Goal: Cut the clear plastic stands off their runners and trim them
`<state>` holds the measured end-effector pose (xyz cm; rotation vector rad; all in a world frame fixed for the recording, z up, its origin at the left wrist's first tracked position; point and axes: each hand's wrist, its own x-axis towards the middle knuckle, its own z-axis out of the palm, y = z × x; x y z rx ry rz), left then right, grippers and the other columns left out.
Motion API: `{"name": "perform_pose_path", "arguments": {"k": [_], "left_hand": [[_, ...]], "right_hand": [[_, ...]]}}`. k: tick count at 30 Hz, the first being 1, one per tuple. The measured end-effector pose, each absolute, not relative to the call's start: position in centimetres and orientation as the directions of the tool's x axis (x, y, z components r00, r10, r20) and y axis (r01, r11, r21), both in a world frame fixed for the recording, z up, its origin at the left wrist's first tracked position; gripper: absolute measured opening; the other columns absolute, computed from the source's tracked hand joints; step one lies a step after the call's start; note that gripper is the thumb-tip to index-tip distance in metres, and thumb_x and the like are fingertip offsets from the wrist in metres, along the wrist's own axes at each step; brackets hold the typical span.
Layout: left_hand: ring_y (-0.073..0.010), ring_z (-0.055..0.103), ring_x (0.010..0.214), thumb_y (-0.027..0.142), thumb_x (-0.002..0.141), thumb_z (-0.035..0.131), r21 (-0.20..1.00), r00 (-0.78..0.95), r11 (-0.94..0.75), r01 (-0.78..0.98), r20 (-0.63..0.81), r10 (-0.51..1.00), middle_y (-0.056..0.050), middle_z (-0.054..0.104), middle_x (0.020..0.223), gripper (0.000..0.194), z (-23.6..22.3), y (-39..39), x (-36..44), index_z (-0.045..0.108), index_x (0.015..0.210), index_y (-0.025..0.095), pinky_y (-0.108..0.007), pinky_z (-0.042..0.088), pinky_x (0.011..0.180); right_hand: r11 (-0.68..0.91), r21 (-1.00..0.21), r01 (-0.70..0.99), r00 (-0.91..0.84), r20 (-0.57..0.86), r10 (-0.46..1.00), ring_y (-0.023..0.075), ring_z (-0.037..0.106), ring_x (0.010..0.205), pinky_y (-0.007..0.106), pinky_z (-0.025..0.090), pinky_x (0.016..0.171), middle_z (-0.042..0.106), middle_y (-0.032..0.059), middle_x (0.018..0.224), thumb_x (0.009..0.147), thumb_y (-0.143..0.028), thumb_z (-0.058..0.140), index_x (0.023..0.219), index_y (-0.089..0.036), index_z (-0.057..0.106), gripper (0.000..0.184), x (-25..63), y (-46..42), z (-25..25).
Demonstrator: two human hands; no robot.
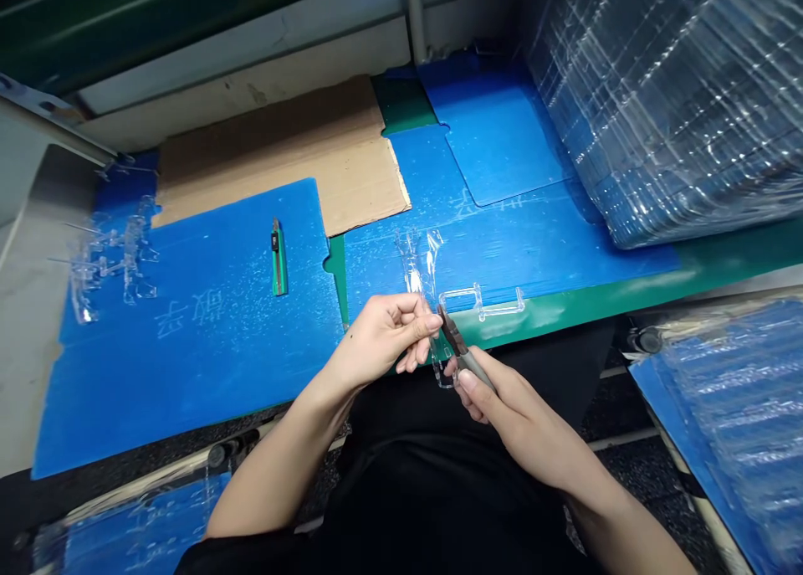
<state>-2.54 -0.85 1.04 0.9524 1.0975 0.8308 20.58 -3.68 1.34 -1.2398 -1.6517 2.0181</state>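
Observation:
My left hand (395,332) is closed in a pinch on a clear plastic part (412,265), whose forked upper end sticks out above the fingers. My right hand (495,395) is wrapped round the grey handles of a pair of nippers (452,332). The dark jaws meet the clear plastic beside my left fingertips; whether they bite into it cannot be made out. A thin clear frame (442,381) hangs down between the two hands. Just right of the jaws, another clear plastic frame (481,301) extends over the front edge of the table; whether it joins the held part is unclear.
A green utility knife (279,261) lies on the blue sheet (251,341) at left. Several clear plastic pieces (113,261) are heaped at the far left. Cardboard (282,156) lies behind. A tall wrapped stack (677,98) stands at right. Below are trays of clear parts (740,424).

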Motion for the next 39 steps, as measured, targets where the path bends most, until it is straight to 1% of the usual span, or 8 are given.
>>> {"name": "perform_pose_path", "arguments": {"k": [4, 8, 13, 17, 21, 28, 34, 39], "left_hand": [[-0.0047, 0.052, 0.038, 0.045, 0.093, 0.086, 0.923, 0.232, 0.372, -0.094, -0.343, 0.91, 0.004, 0.066, 0.053, 0.042, 1.1, -0.5, -1.9, 0.06, 0.077, 0.017, -0.012, 0.038, 0.038], [-0.0047, 0.052, 0.038, 0.043, 0.092, 0.087, 0.916, 0.231, 0.392, -0.082, -0.365, 0.902, 0.003, 0.066, 0.052, 0.041, 1.3, -0.3, -1.4, 0.061, 0.076, 0.016, -0.012, 0.039, 0.039], [-0.0051, 0.053, 0.039, 0.041, 0.092, 0.087, 0.921, 0.192, 0.385, -0.065, -0.367, 0.91, 0.003, 0.068, 0.054, 0.039, 1.5, -0.2, -1.2, 0.062, 0.076, 0.016, -0.013, 0.04, 0.04], [-0.0054, 0.054, 0.038, 0.041, 0.093, 0.087, 0.919, 0.208, 0.392, -0.051, -0.374, 0.904, 0.003, 0.068, 0.054, 0.038, 1.5, -0.1, -1.2, 0.063, 0.076, 0.016, -0.013, 0.039, 0.04], [-0.0055, 0.054, 0.039, 0.04, 0.093, 0.087, 0.916, 0.217, 0.398, -0.051, -0.379, 0.9, 0.002, 0.068, 0.054, 0.038, 1.5, 0.0, -1.2, 0.063, 0.076, 0.016, -0.014, 0.041, 0.04], [-0.0055, 0.053, 0.039, 0.043, 0.092, 0.087, 0.912, 0.215, 0.406, -0.049, -0.388, 0.896, 0.002, 0.068, 0.054, 0.041, 1.7, -0.1, -1.2, 0.062, 0.075, 0.016, -0.014, 0.041, 0.04], [-0.0062, 0.053, 0.039, 0.048, 0.089, 0.088, 0.913, 0.217, 0.407, -0.031, -0.391, 0.894, 0.002, 0.067, 0.053, 0.045, 1.7, -0.2, -1.2, 0.061, 0.073, 0.017, -0.016, 0.041, 0.04], [-0.0062, 0.053, 0.038, 0.049, 0.092, 0.086, 0.913, 0.252, 0.408, -0.007, -0.393, 0.884, 0.003, 0.065, 0.052, 0.045, 2.0, -0.4, -1.5, 0.06, 0.074, 0.017, -0.015, 0.041, 0.041]], "right_hand": [[-0.306, -0.887, 0.347, -0.567, -0.458, 0.684, 0.0219, 0.058, 0.096, 0.038, 0.044, 0.091, 0.063, 0.0027, 0.105, 0.115, -0.066, 0.04, 0.113, -0.027, 0.058, 0.043, 20.8, -3.7, 1.4], [-0.348, -0.878, 0.327, -0.583, -0.478, 0.657, 0.0215, 0.057, 0.097, 0.038, 0.043, 0.09, 0.063, 0.0018, 0.107, 0.115, -0.067, 0.039, 0.113, -0.028, 0.057, 0.043, 21.1, -3.5, 1.4], [-0.349, -0.872, 0.344, -0.586, -0.489, 0.646, 0.022, 0.057, 0.099, 0.04, 0.042, 0.093, 0.063, 0.0014, 0.106, 0.115, -0.066, 0.04, 0.109, -0.027, 0.056, 0.042, 21.6, -3.4, 1.6], [-0.367, -0.87, 0.329, -0.608, -0.493, 0.623, 0.021, 0.056, 0.096, 0.039, 0.043, 0.089, 0.062, 0.0005, 0.104, 0.115, -0.066, 0.04, 0.108, -0.027, 0.056, 0.043, 21.8, -3.4, 1.6], [-0.371, -0.877, 0.307, -0.599, -0.481, 0.64, 0.0204, 0.056, 0.098, 0.037, 0.043, 0.088, 0.063, 0.001, 0.107, 0.115, -0.065, 0.041, 0.109, -0.027, 0.057, 0.043, 21.9, -3.2, 1.3], [-0.358, -0.887, 0.291, -0.623, -0.46, 0.633, 0.0206, 0.057, 0.096, 0.036, 0.042, 0.084, 0.065, 0.0019, 0.104, 0.116, -0.064, 0.041, 0.103, -0.025, 0.054, 0.044, 21.8, -3.1, 1.3], [-0.365, -0.886, 0.286, -0.622, -0.462, 0.632, 0.0209, 0.057, 0.096, 0.036, 0.043, 0.083, 0.064, 0.0026, 0.104, 0.116, -0.065, 0.04, 0.104, -0.025, 0.055, 0.044, 21.6, -3.3, 1.3], [-0.374, -0.888, 0.267, -0.665, -0.45, 0.595, 0.0189, 0.057, 0.089, 0.035, 0.045, 0.082, 0.063, 0.0014, 0.1, 0.115, -0.066, 0.041, 0.114, -0.026, 0.058, 0.043, 22.0, -3.1, 1.1]]}}
